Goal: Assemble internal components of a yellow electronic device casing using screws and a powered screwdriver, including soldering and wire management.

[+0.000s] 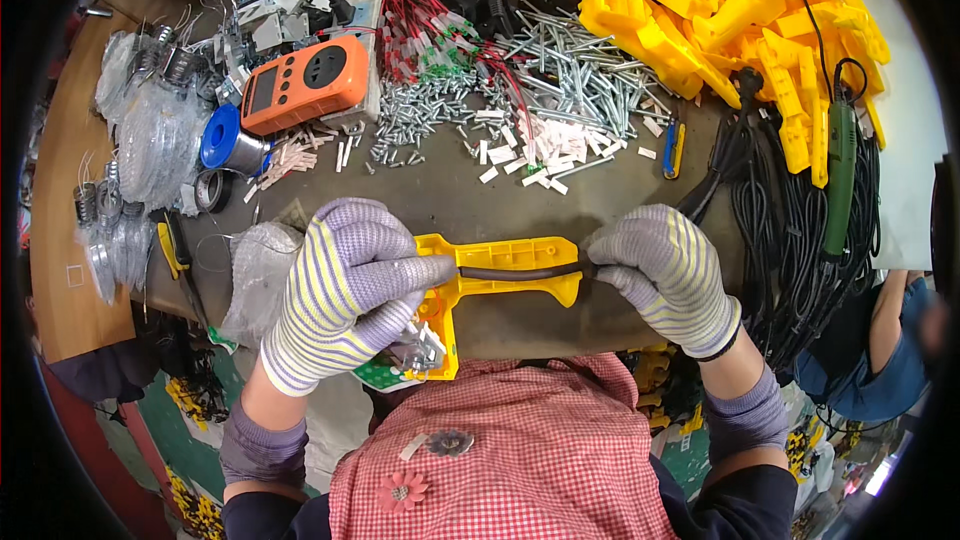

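Observation:
A yellow plastic housing half [515,254], shaped like a handled tool shell, lies open side up near the table's front edge. Along the trough of its handle runs a black cable [520,273]. My left hand [350,285], in a striped knit glove, is closed at the housing's wider end, fingertips pressed where the cable enters the handle. Small metal and white parts [428,348] show in the housing below those fingers; the rest is covered by the hand. At the handle's right end my gloved right hand [665,280] pinches the cable.
Screws [420,120], white strips [560,145] and long bolts [590,60] lie beyond my hands. An orange meter [305,85] and blue solder spool [235,140] are far left. Yellow housings [720,0], coiled black cables [770,230] and a green-handled tool [840,180] crowd the right.

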A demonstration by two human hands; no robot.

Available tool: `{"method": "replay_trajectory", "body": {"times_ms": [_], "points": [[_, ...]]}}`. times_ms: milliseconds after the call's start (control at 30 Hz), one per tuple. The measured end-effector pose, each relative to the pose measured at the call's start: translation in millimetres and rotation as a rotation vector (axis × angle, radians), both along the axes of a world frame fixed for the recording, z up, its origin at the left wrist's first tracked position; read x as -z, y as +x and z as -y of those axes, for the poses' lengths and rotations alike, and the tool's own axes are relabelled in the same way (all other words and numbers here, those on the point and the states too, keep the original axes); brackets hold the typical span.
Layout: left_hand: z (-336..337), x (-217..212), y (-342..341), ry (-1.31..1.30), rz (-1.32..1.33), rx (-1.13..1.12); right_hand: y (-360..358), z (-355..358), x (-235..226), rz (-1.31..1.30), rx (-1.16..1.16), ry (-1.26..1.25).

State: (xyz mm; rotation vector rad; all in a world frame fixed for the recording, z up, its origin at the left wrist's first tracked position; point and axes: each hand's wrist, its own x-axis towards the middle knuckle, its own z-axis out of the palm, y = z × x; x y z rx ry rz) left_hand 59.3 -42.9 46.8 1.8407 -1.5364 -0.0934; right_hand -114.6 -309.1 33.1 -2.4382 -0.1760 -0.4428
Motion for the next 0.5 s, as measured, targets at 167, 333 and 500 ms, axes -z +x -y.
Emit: {"method": "replay_trajectory", "body": {"times_ms": [167,333,500], "points": [[0.2,7.8,0.5,-0.001,0.087,-0.024,5.1,1.9,-4.7,-0.073,-0.029,-0.036],[-0.1,8.9,1.7,0.029,0.085,-0.013,6.4,0.6,-1.4,-0.076,-0.041,-0.067],[0.9,2.4,0.9,0.105,0.034,0.001,0.4,3.1,12.8,0.055,-0.08,-0.184]]}}
